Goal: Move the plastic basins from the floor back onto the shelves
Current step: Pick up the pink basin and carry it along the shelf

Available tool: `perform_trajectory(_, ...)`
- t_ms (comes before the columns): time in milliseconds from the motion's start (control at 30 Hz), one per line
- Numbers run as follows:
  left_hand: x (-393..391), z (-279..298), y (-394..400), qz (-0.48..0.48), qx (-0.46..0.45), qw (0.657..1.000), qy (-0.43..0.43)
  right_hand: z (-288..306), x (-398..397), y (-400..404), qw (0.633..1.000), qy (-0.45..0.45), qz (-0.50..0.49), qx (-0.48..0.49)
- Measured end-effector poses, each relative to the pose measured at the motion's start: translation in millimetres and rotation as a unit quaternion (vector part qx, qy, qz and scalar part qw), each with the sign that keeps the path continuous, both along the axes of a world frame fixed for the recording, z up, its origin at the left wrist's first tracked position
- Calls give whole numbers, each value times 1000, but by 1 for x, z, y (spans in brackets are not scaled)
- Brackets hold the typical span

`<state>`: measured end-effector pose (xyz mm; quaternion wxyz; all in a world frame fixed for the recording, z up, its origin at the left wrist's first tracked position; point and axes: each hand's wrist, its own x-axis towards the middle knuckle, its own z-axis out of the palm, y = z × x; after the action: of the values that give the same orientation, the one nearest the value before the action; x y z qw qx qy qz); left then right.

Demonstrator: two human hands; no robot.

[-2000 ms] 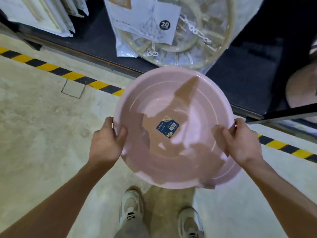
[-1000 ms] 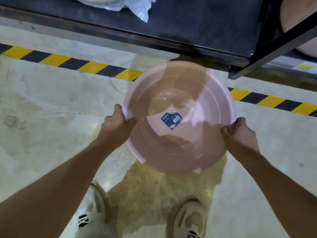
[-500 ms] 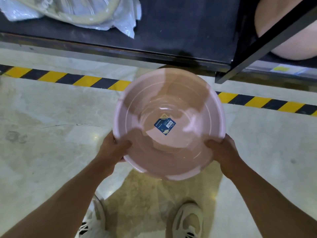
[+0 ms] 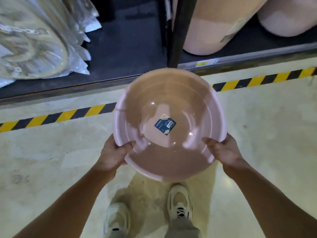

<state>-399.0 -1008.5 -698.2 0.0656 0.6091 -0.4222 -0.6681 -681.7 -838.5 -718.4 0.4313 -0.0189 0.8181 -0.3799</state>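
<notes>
Three pink plastic basins in all: one held basin [image 4: 169,124] at centre, open side up, plus two shelved basins, the nearer [image 4: 211,30] at 1 o'clock and the farther [image 4: 288,18] at 2 o'clock, both on the bottom shelf [image 4: 123,48]. One blue label [image 4: 165,124] inside the held one. Two hands on its rim: left hand [image 4: 113,155] at 8 o'clock, right hand [image 4: 224,152] at 4 o'clock. Two pale shoes, left shoe [image 4: 118,219] and right shoe [image 4: 180,201], at 6 o'clock. One black shelf post [image 4: 178,31] at 12 o'clock. One yellow-and-black floor stripe [image 4: 56,116], from 9 to 3 o'clock. Plastic-wrapped packs [image 4: 34,40] at 10 o'clock, overlapping and blurred, number unclear.
</notes>
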Motion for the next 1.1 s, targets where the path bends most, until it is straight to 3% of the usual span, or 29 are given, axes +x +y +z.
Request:
perform_trajectory(433, -161, 51, 77, -255, -25, 966, -39, 83, -60, 181, 976, 14, -218, 9)
perform_trajectory(867, -324, 267, 200, -375, -51, 922, -83, 273, -108, 342, 922, -7, -383, 50)
perform_trajectory(1100, -428, 305, 233, -417, -52, 903, -89, 308, -177, 371, 902, -3, -422, 85)
